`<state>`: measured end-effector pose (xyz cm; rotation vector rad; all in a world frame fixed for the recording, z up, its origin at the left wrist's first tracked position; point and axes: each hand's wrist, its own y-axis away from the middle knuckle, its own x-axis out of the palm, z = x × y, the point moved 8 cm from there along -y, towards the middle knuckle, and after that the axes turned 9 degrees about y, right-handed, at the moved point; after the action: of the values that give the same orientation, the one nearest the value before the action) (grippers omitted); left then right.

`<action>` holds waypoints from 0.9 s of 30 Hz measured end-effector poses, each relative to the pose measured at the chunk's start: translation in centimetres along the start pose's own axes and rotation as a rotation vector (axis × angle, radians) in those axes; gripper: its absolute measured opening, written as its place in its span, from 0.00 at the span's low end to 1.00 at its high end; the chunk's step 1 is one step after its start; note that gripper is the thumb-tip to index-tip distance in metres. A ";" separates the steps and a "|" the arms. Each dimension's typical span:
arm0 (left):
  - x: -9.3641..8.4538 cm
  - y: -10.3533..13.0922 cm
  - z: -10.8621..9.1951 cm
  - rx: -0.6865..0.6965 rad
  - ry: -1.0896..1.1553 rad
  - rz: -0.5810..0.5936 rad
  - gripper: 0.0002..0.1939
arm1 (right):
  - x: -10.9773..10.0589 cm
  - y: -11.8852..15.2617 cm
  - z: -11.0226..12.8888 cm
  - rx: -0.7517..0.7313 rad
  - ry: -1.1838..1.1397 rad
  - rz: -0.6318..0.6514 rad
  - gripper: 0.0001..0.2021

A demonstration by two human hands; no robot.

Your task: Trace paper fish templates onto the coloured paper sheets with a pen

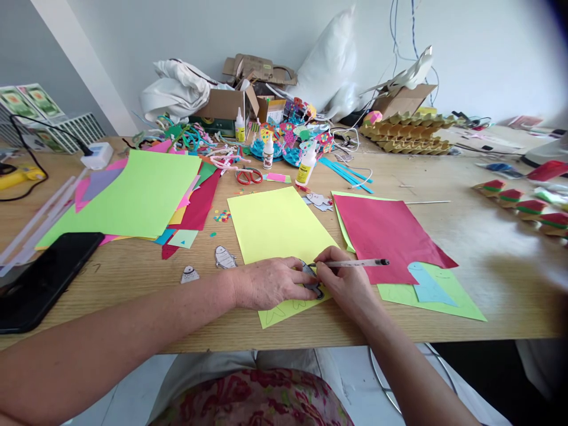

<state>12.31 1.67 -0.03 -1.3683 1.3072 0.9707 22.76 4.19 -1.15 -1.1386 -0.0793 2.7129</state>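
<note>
Left fingers (306, 292): spread apart, pressing a grey fish-shaped paper cutout (309, 271); easing off could let it slip.
Right fingers (327, 273): clamped on a slim clear-barrelled pen (361, 262); pushing too hard could nudge the cutout.
Cutout: partly covered by the left fingertips, just left of the right fingers.
Yellow rectangular paper sheet (279, 225): beneath cutout and fingers; a sideways tug could turn it on the wooden counter (444, 236).
</note>
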 end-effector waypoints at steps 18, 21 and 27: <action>0.5 0.1 -0.3 0.015 -0.060 0.020 0.17 | 1.0 -1.1 0.1 -0.018 -0.010 0.055 0.02; 0.4 0.0 -0.3 0.000 -0.045 0.038 0.17 | 1.1 -1.4 0.3 -0.022 -0.013 0.062 0.02; 0.2 -0.1 -0.2 -0.015 -0.029 0.043 0.16 | 1.5 -1.6 0.3 -0.019 -0.039 0.085 0.02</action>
<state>12.41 1.44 -0.20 -1.3374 1.3149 1.0274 21.77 6.09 -1.82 -1.1184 -0.0648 2.8153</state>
